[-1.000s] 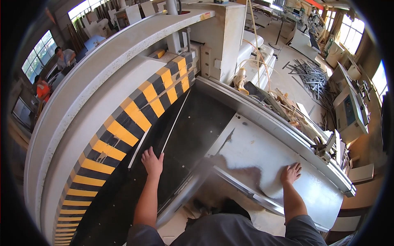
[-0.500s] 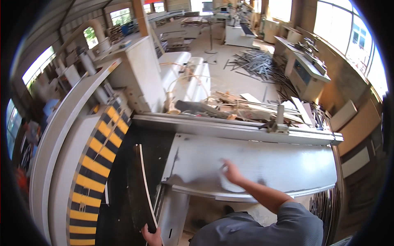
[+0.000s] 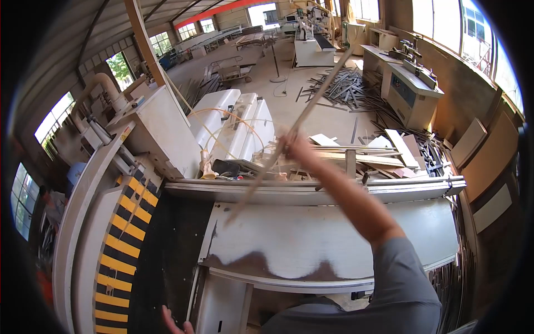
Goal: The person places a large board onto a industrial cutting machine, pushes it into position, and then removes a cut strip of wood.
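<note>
- Since the earlier frame the right hand has left the saw table and risen, now closed around a thin wood strip.
- The strip slants through the air, its low end above the table's left part, its high end out over the far edge toward the scrap pile.
- The left hand shows only fingertips at the table's near-left corner, beside the black panel; whether it grips, I cannot tell.
- This looks like the offcut-clearing step, mid-swing.
- Next likely calls for letting go while the strip heads clear of the fence.
</note>
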The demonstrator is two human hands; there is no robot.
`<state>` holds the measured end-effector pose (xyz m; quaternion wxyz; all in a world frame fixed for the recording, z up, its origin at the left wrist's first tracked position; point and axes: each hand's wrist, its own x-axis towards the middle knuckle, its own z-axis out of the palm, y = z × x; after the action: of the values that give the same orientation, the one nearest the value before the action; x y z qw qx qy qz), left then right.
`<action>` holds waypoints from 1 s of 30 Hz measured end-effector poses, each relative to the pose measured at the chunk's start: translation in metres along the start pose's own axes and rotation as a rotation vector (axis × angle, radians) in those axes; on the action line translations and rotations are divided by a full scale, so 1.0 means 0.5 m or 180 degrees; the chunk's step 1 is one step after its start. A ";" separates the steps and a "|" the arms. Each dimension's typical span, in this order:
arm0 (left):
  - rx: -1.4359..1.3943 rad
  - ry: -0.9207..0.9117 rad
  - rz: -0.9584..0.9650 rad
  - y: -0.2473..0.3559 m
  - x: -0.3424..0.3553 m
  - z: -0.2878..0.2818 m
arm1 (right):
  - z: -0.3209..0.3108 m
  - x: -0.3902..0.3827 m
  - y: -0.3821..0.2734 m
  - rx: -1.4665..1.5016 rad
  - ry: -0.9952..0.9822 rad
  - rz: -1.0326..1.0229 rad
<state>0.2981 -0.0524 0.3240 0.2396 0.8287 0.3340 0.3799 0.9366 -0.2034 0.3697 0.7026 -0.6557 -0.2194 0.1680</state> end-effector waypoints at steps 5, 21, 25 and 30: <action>0.1247 0.0063 -0.0559 -0.226 -0.133 -0.024 | -0.494 0.215 -0.301 -0.2198 0.4249 -0.1821; 0.4305 0.0177 -0.2378 -0.571 -0.785 -0.083 | -0.207 -0.430 0.484 -0.3525 -0.0860 0.0286; 0.4311 -0.0114 -0.2687 -0.349 -0.643 -0.017 | -0.301 -0.529 0.523 -0.4100 -0.0506 -0.0057; 0.3477 0.0023 -0.2175 -0.424 -0.744 -0.061 | -0.271 -0.574 0.521 -0.4525 -0.0137 -0.0351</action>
<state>0.0135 -0.1811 0.0295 -0.1105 0.6769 0.7252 0.0602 0.7785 -0.4470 0.0794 0.1079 -0.9396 -0.3225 -0.0387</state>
